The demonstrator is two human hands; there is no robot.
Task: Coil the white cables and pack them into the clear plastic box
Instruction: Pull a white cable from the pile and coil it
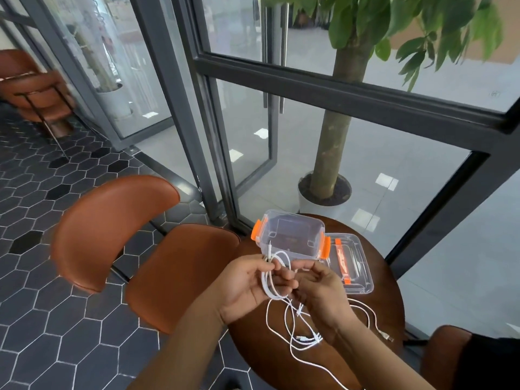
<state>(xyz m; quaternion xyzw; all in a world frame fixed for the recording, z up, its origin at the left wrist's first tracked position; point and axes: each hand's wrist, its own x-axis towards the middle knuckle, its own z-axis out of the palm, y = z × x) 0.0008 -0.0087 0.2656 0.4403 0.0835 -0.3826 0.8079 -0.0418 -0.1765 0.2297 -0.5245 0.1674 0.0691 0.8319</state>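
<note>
My left hand [250, 282] grips a small coil of white cable [271, 280] with a plug end sticking up above its fingers. My right hand [318, 291] pinches the same cable on the coil's right side. Both hands hover above the round wooden table [253, 342], just in front of the clear plastic box [292, 235], which stands open with orange latches and looks empty. More white cables [295, 336] lie loose and tangled on the table below my hands, one running off toward the front edge. Another cable end [377, 325] lies to the right.
The box's clear lid [351, 266] with an orange strip lies flat right of the box. Brown leather chairs [126, 249] stand left of the table and another [444, 358] at the lower right. A potted tree [326, 192] stands beyond the table by the glass wall.
</note>
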